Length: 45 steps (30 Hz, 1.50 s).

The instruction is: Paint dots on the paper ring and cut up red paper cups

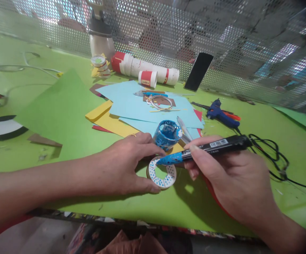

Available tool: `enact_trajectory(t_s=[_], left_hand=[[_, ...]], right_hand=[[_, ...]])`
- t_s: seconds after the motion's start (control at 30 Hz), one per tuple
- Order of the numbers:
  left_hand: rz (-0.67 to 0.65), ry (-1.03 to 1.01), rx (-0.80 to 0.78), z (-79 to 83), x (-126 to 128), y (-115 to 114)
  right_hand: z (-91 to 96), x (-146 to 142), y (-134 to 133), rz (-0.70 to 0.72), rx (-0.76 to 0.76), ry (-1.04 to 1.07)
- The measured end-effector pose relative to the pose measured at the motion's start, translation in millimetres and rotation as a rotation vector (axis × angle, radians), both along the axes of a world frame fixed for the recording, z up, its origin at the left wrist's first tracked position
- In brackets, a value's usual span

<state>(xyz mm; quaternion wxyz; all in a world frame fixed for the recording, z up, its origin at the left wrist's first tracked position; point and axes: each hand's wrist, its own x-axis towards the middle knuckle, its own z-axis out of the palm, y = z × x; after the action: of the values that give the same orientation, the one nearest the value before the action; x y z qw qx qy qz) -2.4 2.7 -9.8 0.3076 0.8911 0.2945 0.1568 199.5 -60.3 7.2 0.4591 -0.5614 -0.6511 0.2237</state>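
Observation:
My right hand (229,180) is closed around a black marker (216,145) with a blue tip, and the tip touches a white paper ring (161,173) dotted in blue. The ring lies flat on the green table (70,148). My left hand (126,164) pinches the ring's left edge between thumb and fingers. Just behind the ring stands a blue-painted ring of a cup (167,133), touching my left fingers.
Light blue (131,102), yellow (107,118) and green (60,106) sheets of paper lie behind. A blue glue gun (222,114) with a black cable (272,155) is at the right. Stacked paper cups (147,70), a black phone (198,71) and a bottle (100,35) stand by the mesh wall.

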Motion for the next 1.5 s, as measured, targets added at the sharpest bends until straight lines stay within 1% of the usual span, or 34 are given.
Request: enact_trajectory(t_s=[0.1,0.27,0.57,0.73,1.0,1.13,1.33,1.5], left_hand=[[0.005,0.000,-0.009,-0.3,-0.8,-0.2],[0.024,0.018,-0.031,0.7,-0.3,0.0],[0.013,0.031,-0.005,2.2,-0.5,-0.1],[0.010,0.032,0.007,1.2,-0.7,0.4],[0.017,0.049,0.014,2.0,0.4,-0.8],[0.019,0.056,0.008,2.8,0.5,-0.7],[0.020,0.060,0.008,2.1,1.1,-0.4],[0.024,0.044,0.010,1.0,1.0,0.3]], right_hand=[[0.5,-0.4,-0.5,0.019,0.028,-0.056],[-0.8,0.9,-2.4,0.042,0.027,-0.046],[4.2,-0.7,0.1,0.056,0.065,-0.141],[2.1,0.8,-0.7,0.051,0.060,-0.179],[2.0,1.3,-2.8,0.136,0.131,-0.261],[2.5,1.4,-2.2,0.129,0.121,-0.284],[3.9,-0.2,-1.2,0.118,0.117,-0.265],[3.7,-0.1,-2.8,0.111,0.139,-0.274]])
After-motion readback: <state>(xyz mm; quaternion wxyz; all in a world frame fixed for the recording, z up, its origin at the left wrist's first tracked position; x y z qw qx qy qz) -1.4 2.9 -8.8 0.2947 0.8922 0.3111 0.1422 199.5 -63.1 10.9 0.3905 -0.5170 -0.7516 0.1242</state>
